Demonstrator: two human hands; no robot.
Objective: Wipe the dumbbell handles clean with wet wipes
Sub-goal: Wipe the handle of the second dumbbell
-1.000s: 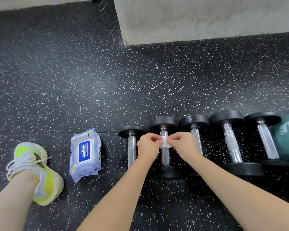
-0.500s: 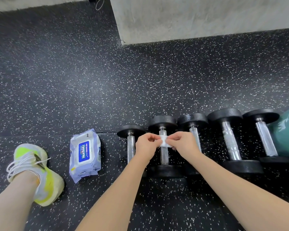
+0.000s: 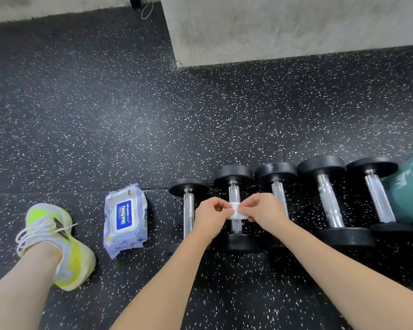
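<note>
- Five dumbbells (image 3: 235,208) in a row on the floor (image 3: 129,115).
- Left hand (image 3: 210,216) and right hand (image 3: 264,210): both pinching a white wet wipe (image 3: 235,210) around the second dumbbell's handle.
- Wipes pack (image 3: 125,220): left of row.

place: gym | signs: speckled black rubber floor (image 3: 105,115); row of dumbbells (image 3: 329,201) on it; bare concrete wall (image 3: 284,27)

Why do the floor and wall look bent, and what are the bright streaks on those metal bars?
Head view: the wide-angle lens bows the wall and floor edges; the dumbbell handles glint with overhead light; the wet wipe, pinched by both hands, looks washed out.
</note>
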